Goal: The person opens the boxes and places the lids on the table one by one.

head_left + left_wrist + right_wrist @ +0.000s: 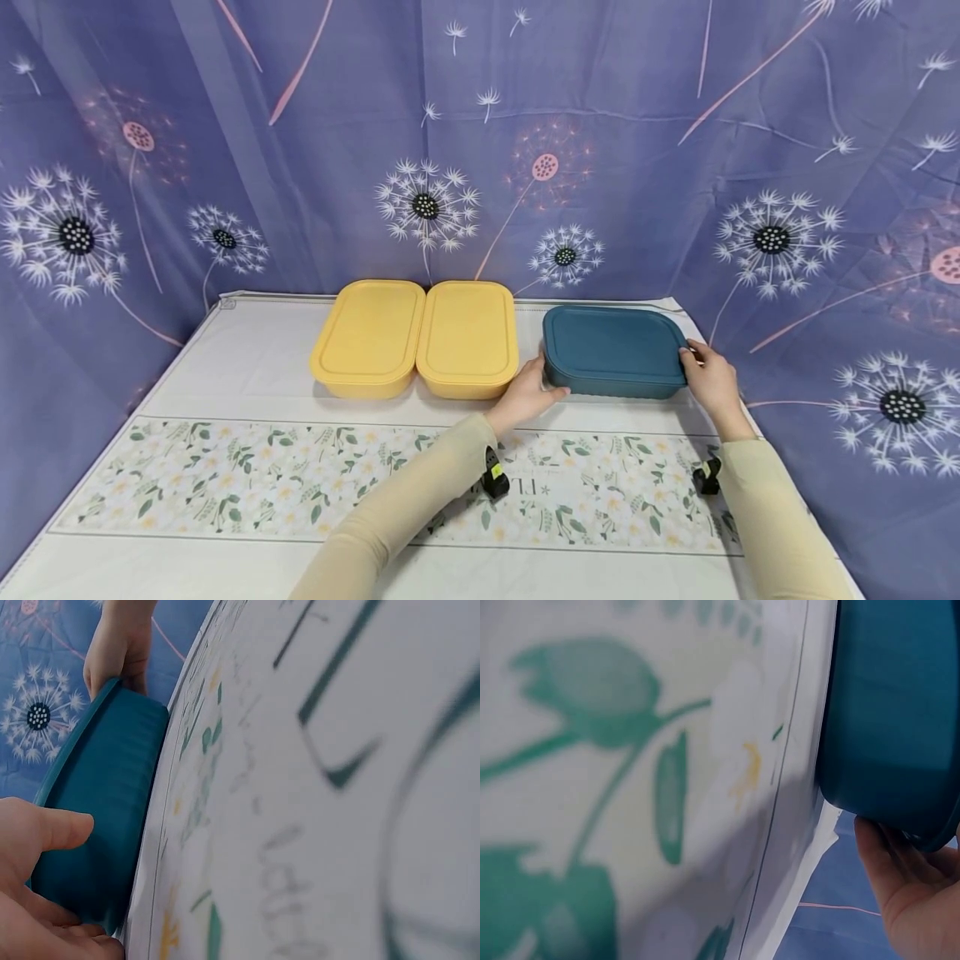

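Head cam: teal box (615, 354), long axis abt L-R; L grip (523, 396), R grip (712, 382) clamped on opp. ends.

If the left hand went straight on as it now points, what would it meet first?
The left hand would likely meet the teal box, whose left end it seems to hold.

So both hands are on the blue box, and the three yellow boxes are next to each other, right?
Not quite: the head view shows two yellow boxes, not three. They are next to each other, and both hands are on the blue box.
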`<state>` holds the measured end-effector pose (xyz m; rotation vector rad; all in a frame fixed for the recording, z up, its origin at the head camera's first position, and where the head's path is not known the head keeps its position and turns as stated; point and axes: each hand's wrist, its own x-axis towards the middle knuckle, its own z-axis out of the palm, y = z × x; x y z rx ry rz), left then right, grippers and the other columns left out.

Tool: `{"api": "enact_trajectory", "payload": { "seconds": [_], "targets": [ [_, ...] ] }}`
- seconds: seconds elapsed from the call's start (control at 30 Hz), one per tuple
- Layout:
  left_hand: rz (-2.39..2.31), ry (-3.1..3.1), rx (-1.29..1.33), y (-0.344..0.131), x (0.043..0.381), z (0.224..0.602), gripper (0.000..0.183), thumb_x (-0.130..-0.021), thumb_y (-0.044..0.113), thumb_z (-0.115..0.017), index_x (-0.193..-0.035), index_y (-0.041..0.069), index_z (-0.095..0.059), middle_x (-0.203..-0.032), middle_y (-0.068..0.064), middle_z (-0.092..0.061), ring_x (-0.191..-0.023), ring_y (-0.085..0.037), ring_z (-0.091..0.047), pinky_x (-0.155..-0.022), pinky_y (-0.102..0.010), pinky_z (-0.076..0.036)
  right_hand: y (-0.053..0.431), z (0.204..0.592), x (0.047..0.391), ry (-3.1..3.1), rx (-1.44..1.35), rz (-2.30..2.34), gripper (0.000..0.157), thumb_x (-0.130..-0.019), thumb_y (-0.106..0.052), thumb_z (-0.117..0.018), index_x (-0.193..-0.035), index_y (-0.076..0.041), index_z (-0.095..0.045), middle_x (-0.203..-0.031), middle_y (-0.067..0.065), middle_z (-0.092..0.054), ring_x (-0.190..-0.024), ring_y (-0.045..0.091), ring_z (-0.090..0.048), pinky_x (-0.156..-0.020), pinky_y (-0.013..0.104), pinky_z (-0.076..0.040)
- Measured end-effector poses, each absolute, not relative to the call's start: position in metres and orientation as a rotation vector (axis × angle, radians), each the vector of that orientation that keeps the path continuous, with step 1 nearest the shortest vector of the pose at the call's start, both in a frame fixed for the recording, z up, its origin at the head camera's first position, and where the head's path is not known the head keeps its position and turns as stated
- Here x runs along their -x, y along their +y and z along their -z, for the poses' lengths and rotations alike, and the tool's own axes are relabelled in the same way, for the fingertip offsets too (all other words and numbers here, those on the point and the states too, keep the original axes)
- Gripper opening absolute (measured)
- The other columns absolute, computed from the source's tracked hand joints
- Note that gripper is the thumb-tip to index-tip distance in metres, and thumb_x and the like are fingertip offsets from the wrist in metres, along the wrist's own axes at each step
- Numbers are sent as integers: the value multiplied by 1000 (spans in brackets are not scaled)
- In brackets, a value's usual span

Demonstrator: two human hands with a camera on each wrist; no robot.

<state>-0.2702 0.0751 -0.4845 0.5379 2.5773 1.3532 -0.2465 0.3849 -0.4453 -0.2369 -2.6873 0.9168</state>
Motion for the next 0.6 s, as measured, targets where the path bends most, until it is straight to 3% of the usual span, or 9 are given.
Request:
{"api": "enact_trajectory", "payload": {
  "seconds": [0.6],
  "targets": [
    [-1419,2520,-454,78,272,482,84,-98,34,-68,-158,-1,-23,-158,-18,-36,-145,-29,-37,-115,-40,-36,387,446,253,-2679,265,-902,52,-108,-28,-40,-143,10,-48,-128,36,-57,-117,53,-55,-101,64,-40]
  ]
}}
